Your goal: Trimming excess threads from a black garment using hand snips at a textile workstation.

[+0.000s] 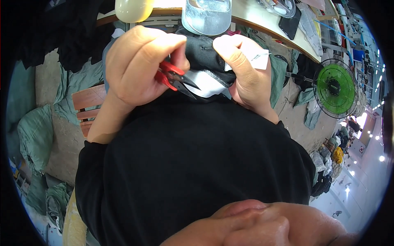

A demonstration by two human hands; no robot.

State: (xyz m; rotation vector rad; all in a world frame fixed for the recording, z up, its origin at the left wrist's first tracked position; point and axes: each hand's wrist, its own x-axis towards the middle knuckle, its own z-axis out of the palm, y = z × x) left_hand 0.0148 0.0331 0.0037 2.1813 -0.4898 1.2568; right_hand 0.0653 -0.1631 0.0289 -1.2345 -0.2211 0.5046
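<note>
The wearer's face fills my foreground. Beyond, left fingers are clamped on red-handled thread snips, right fingers on a black garment held near the surface. I'd expect it soft, light (floppy, too); I'd pinch its thicker overlocked seam.

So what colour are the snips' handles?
The snips' handles are red, showing best in the head view.

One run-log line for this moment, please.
Left hand: holding red-handled metal snips | Right hand: gripping black stitched fabric | Blades: tips apart
</note>
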